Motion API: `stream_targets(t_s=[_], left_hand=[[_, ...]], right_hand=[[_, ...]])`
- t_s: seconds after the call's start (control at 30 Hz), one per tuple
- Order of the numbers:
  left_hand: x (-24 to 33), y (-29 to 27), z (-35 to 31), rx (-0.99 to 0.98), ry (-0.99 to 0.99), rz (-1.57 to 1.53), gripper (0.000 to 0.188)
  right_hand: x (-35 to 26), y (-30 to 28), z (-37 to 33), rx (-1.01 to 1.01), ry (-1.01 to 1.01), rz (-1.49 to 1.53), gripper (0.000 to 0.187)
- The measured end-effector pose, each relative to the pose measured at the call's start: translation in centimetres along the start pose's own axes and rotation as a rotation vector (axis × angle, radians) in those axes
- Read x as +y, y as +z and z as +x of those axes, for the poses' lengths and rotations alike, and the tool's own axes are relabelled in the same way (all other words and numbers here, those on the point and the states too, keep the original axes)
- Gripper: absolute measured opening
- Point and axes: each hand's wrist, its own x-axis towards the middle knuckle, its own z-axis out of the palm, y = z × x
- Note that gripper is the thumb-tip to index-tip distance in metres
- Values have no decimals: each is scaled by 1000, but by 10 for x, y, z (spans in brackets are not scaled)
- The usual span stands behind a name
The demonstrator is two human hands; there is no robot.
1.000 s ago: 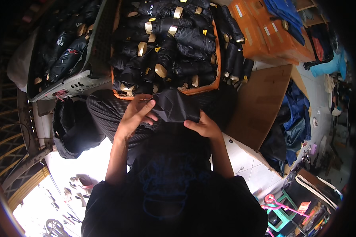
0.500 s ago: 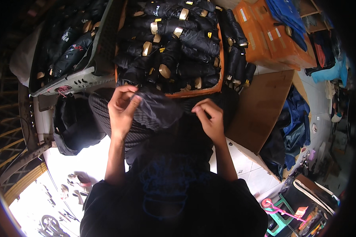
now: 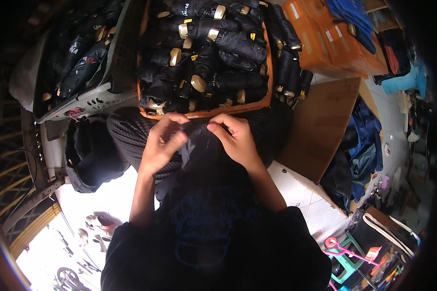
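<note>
Watching through the head camera, I saw the black cloth (image 3: pixel 195 140) just below the centre of the frame's upper half, between the 2 hands and over the striped trousers (image 3: pixel 131 136). Its lower part sank into the dark of the shirt, so I could not tell where it ended.

The left hand (image 3: pixel 161 146) was at its left side, thumb standing apart from the forefinger; whether the other fingertips touched the cloth I could not tell. The right hand (image 3: pixel 235 140) had thumb and forefinger pressed together, apparently pinching the cloth's upper right edge.

I judged the cloth light, thin and limp, and its faint sheen suggested a slippery weave that would slide under a loose grip. It looked hard to break but easy to crease. The best hold, I thought, was a pinch at each of the 2 upper corners, keeping the edge taut.

Just above the hands was the orange crate (image 3: pixel 270 80), filled with black rolled bundles (image 3: pixel 240 47); the cardboard box (image 3: pixel 320 138) stood right of centre.
</note>
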Motion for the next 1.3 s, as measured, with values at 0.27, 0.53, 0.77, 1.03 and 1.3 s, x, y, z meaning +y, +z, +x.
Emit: stream_targets(t_s=[0.27, 0.53, 0.77, 1.03, 1.3], left_hand=[[-33, -19, 1, -43, -84, 123, 15], [-32, -15, 11, 170, -26, -171, 14], [-42, -43, 2, 360, 22, -290, 25], [-40, -55, 0, 685, 76, -285, 30], [-13, -75, 68, 631, 221, -55, 38]], right_hand=[[2, 5, -2, 105, 60, 232, 13], [14, 7, -2, 40, 257, 465, 17], [33, 21, -19, -288, 419, 485, 12], [50, 32, 39, 79, 187, 84, 28], [58, 19, 176, 100, 556, -789, 86]])
